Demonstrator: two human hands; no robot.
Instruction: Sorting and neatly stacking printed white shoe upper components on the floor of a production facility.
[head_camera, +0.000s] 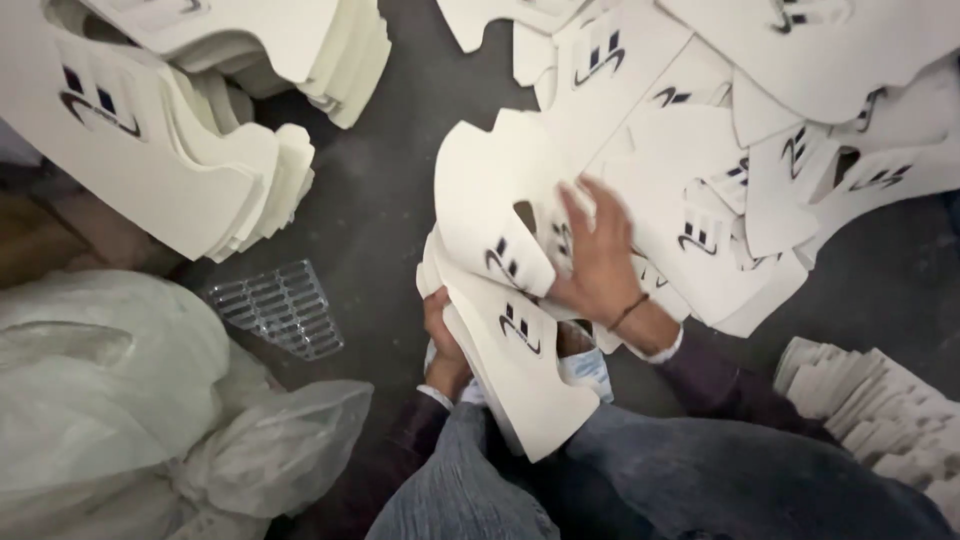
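Note:
My left hand grips a small stack of white shoe-upper cut pieces with dark printed marks, held against my lap. My right hand reaches forward with fingers spread and lies flat on a loose white piece at the near edge of a spread-out heap of the same cut pieces. A thin band circles my right wrist. My jeans-clad knees fill the bottom of the view.
A tall neat stack of the white pieces stands at the upper left. Clear plastic bags lie at the lower left beside a ribbed transparent tray. Another stack of white pieces sits at the lower right. The floor is dark grey.

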